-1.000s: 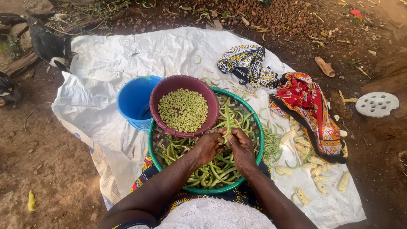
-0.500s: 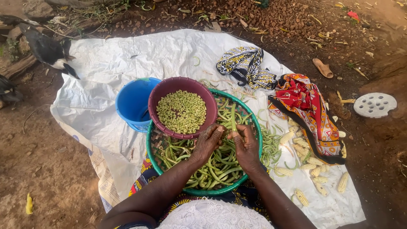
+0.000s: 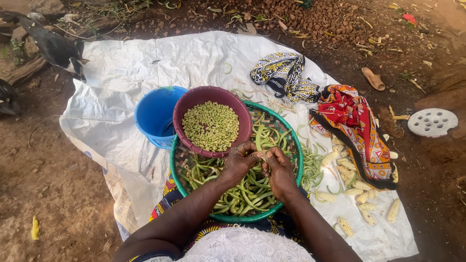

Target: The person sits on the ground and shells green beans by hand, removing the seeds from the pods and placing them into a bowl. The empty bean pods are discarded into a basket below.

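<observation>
My left hand [image 3: 239, 164] and my right hand [image 3: 280, 170] meet over a green woven basket [image 3: 291, 140] full of green bean pods [image 3: 245, 194]. Together they pinch one bean pod [image 3: 260, 154] between the fingertips. A maroon bowl [image 3: 194, 99] of shelled pale green beans [image 3: 210, 125] rests on the basket's far left rim, just beyond my left hand. The basket sits on my lap.
A blue bucket [image 3: 153, 114] stands left of the bowl on a white sheet [image 3: 126, 73]. Corn cobs [image 3: 352, 182] and empty pods lie to the right, beside a red patterned cloth [image 3: 357, 128] and a dark patterned cloth [image 3: 284, 73]. A black-and-white bird [image 3: 56, 48] stands at the far left.
Both hands have shifted slightly toward the bowl while working the pod. The bird at the far left has stepped closer to the sheet.
</observation>
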